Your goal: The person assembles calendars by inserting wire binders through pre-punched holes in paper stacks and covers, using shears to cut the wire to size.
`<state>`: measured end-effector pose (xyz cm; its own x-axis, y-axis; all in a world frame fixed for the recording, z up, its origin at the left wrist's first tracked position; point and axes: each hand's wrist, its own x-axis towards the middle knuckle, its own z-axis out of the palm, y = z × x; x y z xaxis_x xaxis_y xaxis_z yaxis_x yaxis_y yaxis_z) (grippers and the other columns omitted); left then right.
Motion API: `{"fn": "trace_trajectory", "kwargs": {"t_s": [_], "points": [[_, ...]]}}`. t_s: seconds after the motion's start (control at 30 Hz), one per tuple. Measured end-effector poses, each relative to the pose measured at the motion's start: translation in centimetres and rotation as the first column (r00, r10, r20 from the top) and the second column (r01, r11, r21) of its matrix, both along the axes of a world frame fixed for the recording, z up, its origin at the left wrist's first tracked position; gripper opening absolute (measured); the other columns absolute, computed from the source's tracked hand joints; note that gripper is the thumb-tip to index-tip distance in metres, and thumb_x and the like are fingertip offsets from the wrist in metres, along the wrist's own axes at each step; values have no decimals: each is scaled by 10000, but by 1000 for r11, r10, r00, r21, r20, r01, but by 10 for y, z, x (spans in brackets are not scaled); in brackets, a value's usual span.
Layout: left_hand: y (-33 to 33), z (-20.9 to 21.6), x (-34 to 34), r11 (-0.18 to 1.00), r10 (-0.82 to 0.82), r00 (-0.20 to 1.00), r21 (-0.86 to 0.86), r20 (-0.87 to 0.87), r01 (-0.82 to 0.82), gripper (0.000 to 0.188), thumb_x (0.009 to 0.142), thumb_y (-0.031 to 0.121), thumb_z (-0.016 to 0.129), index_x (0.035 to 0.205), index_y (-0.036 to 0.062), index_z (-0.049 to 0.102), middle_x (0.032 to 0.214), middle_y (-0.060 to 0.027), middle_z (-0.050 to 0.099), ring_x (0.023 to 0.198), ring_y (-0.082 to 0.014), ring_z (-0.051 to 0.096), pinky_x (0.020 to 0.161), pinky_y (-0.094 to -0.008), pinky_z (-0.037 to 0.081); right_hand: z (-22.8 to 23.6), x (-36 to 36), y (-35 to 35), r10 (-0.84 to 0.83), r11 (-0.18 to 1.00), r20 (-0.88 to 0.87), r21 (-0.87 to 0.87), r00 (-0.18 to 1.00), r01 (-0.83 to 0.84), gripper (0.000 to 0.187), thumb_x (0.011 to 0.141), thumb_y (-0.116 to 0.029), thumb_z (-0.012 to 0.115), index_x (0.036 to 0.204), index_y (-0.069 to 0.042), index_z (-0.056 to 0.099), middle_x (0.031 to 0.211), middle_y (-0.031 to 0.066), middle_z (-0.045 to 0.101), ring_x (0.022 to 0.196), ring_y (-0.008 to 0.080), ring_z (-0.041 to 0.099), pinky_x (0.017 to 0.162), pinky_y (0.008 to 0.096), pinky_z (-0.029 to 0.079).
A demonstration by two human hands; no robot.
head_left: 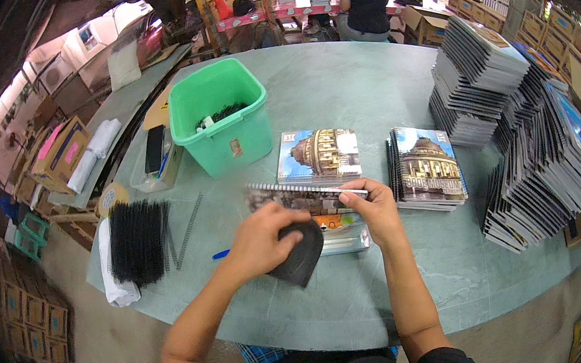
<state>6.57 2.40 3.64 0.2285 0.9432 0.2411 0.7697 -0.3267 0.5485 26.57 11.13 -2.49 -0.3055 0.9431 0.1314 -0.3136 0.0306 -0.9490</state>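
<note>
Between my hands a small notebook (300,202) is tipped up, its row of punched holes or spiral edge facing me; blur hides which. My right hand (373,207) is closed on its right end, thumb on the edge. My left hand (261,239) is curled around a dark grey, flat piece with a rounded end (300,256), its fingers at the notebook's left part. Beneath them lie an orange-and-green printed item (335,221) and a blue pen (220,255). Just beyond is a notebook with a domed-building cover (318,155).
Black spiral coils (140,242) lie at left, near a loose coil (189,230). A green bin (228,145) holds more black pieces. A short notebook stack (426,165) stands right of my hands, with tall stacks (541,158) farther right. A person (364,2) sits beyond the table (334,67).
</note>
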Motion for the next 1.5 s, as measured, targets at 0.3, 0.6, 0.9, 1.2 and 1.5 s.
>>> {"fn": "trace_trajectory", "kwargs": {"t_s": [0.3,0.6,0.9,1.2,1.5], "points": [[12,11,14,885,230,902,307,365,-350,283,749,86,651,1030,71,625,907,-111,574,788,-265,560,714,-345,462,0,8,6,91,995,-11,-26,996,-91,209,777,-29,677,976,4,625,894,52,659,785,83,591,745,227,473],[22,26,37,746,254,764,382,593,-545,279,713,66,677,991,74,655,883,-108,582,864,-265,573,792,-347,454,-3,17,7,186,982,28,10,982,-187,271,809,-5,624,1075,30,585,973,63,651,864,98,592,795,241,466],[29,6,41,909,145,974,366,174,-200,321,777,71,615,1097,68,597,960,-151,581,873,-299,577,760,-365,462,-13,11,6,240,969,91,42,967,-244,298,845,75,509,1133,15,556,990,60,641,884,96,571,791,253,455],[-6,-69,56,993,-114,993,36,12,113,306,771,145,635,1073,106,610,923,-141,533,857,-314,568,754,-400,472,-9,15,9,171,972,170,129,970,-194,278,855,-17,576,1131,16,568,985,57,648,877,97,583,781,243,471],[23,-16,43,827,229,959,553,-165,-102,233,806,151,601,1022,64,613,1050,-167,534,947,-321,527,811,-404,399,0,9,5,114,970,-98,226,989,-89,217,805,-21,643,1020,2,635,1053,95,645,946,121,583,838,264,466]]}}
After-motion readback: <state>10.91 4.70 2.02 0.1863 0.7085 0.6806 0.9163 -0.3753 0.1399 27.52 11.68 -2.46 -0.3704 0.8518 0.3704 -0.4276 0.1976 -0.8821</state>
